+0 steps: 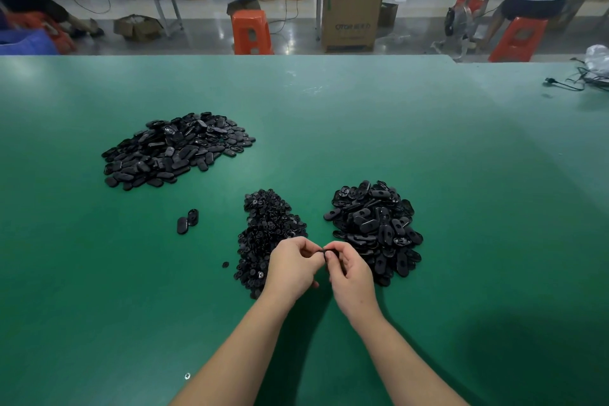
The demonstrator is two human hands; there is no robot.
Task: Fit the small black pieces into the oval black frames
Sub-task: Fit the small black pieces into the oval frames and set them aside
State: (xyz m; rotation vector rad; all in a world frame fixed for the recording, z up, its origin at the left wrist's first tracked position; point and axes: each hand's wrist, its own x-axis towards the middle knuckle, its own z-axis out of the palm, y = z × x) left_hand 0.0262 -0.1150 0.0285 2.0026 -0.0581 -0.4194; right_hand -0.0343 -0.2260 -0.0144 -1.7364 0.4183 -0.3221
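Green matting covers the whole workbench [362, 128], and behind it there's a factory floor with long tables, blue bins, cardboard boxes and a couple of orange stools [251, 31]. Going left to right on the bench: far left and farther from the person sits a wide, flat heap of oval pieces [178, 150], all black, hard to say if they're finished or not. Nearer and a bit right of that, two loose ovals [187, 221] lie touching each other, on their own. Then comes the pile of small black pieces [268, 224], a long narrow heap, with one stray small piece [225, 264] just off its left edge. The left hand [291, 269] is right over the near end of that pile, fingers curled in with the tips pinched together against what the other hand holds, though I can't make out whether it has its own small piece in there. The right hand [351, 277] meets it fingertip to fingertip and is clamped on an oval frame [330, 255], only a dark sliver of which shows between the thumb and fingers. Just right of the hands is the taller pile of oval frames [375, 227], and you can see the holes in a lot of them. Way off at the far right edge there's a black cable [565, 84] and a clear plastic bag [598, 58].
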